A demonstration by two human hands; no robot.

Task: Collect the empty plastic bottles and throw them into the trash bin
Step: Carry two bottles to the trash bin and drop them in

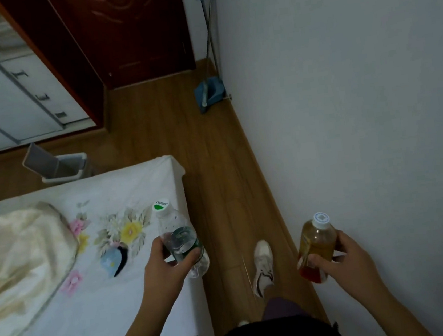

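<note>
My left hand (168, 266) grips a clear plastic bottle (176, 229) with a white and green cap, held upright over the bed's right edge. My right hand (346, 258) grips an amber-tinted plastic bottle (317, 242) with a white cap and a red label at its base, close to the wall. A grey trash bin (64, 167) with its lid raised stands on the floor beyond the bed's far end, well ahead and to the left of both hands.
The bed (87, 268) with a flowered sheet and a cream blanket fills the left. A narrow strip of wooden floor (215, 168) runs between bed and white wall (345, 96). A blue dustpan and broom (210, 94) lean at the wall. A dark red door (120, 32) lies ahead.
</note>
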